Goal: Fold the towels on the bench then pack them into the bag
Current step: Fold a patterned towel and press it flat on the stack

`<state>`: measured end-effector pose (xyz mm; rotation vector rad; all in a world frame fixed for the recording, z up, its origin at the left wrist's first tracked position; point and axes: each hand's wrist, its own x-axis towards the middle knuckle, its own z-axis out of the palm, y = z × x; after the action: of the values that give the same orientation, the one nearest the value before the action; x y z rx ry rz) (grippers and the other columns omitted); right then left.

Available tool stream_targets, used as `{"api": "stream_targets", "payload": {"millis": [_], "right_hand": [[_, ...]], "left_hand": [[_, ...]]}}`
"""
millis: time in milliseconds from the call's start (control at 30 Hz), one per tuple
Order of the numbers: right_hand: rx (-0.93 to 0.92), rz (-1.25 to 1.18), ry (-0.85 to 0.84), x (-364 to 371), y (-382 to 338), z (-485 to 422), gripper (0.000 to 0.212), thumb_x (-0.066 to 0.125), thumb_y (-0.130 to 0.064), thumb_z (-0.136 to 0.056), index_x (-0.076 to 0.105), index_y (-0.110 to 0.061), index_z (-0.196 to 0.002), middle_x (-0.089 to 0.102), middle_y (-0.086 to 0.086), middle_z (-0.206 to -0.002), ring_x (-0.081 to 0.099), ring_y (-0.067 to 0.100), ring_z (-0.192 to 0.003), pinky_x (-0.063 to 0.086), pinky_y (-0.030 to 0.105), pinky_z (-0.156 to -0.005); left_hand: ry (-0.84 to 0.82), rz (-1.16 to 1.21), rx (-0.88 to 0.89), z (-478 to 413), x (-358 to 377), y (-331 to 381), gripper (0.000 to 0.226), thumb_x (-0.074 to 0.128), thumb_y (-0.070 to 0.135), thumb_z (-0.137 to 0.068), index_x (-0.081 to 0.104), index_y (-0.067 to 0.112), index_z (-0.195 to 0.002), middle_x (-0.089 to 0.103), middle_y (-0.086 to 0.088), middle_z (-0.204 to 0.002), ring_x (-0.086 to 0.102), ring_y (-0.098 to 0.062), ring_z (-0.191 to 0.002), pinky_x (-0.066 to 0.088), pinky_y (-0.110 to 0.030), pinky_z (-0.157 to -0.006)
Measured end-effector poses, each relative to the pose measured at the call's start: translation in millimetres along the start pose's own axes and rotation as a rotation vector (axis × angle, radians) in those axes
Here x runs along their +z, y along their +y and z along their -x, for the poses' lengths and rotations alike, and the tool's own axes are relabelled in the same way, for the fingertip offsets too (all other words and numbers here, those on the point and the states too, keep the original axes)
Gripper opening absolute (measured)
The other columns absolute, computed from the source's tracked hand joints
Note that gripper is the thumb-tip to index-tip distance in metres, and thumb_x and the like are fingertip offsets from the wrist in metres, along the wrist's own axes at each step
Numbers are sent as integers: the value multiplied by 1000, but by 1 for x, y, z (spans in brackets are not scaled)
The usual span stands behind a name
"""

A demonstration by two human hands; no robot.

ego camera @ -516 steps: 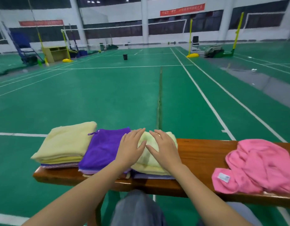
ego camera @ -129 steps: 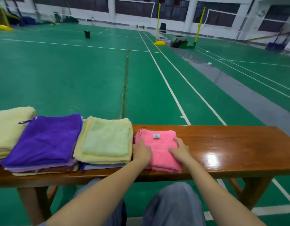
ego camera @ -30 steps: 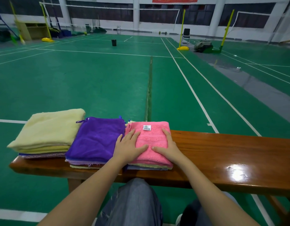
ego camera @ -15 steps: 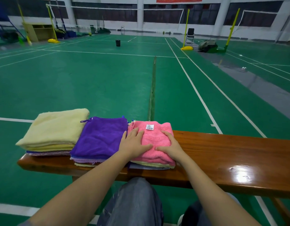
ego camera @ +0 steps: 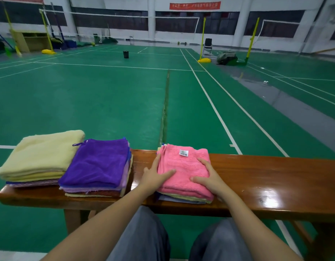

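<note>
A: What's on the bench (ego camera: pixel 266 176), left to right?
B: Left end: cream towel stack (ego camera: pixel 40 155), fluffy and thick. Just beside it: purple towel stack (ego camera: pixel 98 164), plush, squarish, mixed layers underneath. Then a strip of bare glossy wood, then the pink towel (ego camera: pixel 183 166), terry, with a white label (ego camera: pixel 184 153) at the far edge, topping a mid-bench pile.
A: Hands?
B: Left hand (ego camera: pixel 153 176) straight-fingered against the pile's left side, thumb on top. Right hand (ego camera: pixel 208 178) spread flat on the pink towel's right side, covering that part.

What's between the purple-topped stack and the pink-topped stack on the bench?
Head view: a strip of bare bench, plus the left hand, fingers along the left edge of the pink-topped stack. The hand does not touch the purple-topped stack.
</note>
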<state>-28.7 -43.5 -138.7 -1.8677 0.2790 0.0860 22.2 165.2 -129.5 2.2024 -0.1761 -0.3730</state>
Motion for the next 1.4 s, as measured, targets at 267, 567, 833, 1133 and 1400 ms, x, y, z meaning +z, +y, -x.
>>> {"api": "stream_targets", "payload": {"millis": [267, 567, 833, 1133, 1400], "right_hand": [[-19, 175, -14, -1, -2, 0, 80, 72, -35, -79, 18, -58, -134, 3, 6, -153, 22, 39, -136, 35, 48, -106], [51, 32, -114, -1, -1, -8, 79, 79, -35, -70, 28, -67, -122, 18, 8, -151, 40, 35, -127, 50, 49, -94], [131, -60, -118, 1, -5, -3, 89, 77, -21, -75, 23, -51, -138, 22, 12, -149, 47, 36, -121, 54, 47, -88], [151, -198, -134, -6, -11, 13, 82, 73, -20, -78, 25, -47, -140, 27, 12, -145, 55, 32, -108, 56, 33, -68], [133, -348, -126, -6, -7, 16, 59, 63, -21, -87, 36, -51, -131, 31, 10, -139, 56, 35, -106, 53, 27, -57]], "left_hand": [[-115, 84, 86, -11, 2, -10, 89, 56, 85, -56, 2, 74, -125, 28, -14, -147, 49, -34, -120, 46, -49, -98], [-251, 209, 81, -9, -3, -3, 67, 62, 39, -86, 23, 47, -139, 19, -7, -151, 39, -32, -129, 47, -43, -99], [-319, 299, 64, -10, -4, -4, 66, 63, 34, -86, 25, 45, -140, 24, -5, -147, 47, -26, -118, 53, -34, -88], [-428, 537, -1, -9, 0, -6, 64, 77, 38, -71, 39, 57, -119, 39, 1, -121, 56, -32, -110, 54, -41, -85], [-347, 619, 23, -3, 5, -6, 69, 82, 39, -60, 44, 59, -114, 37, 0, -126, 54, -33, -111, 54, -33, -74]]}}
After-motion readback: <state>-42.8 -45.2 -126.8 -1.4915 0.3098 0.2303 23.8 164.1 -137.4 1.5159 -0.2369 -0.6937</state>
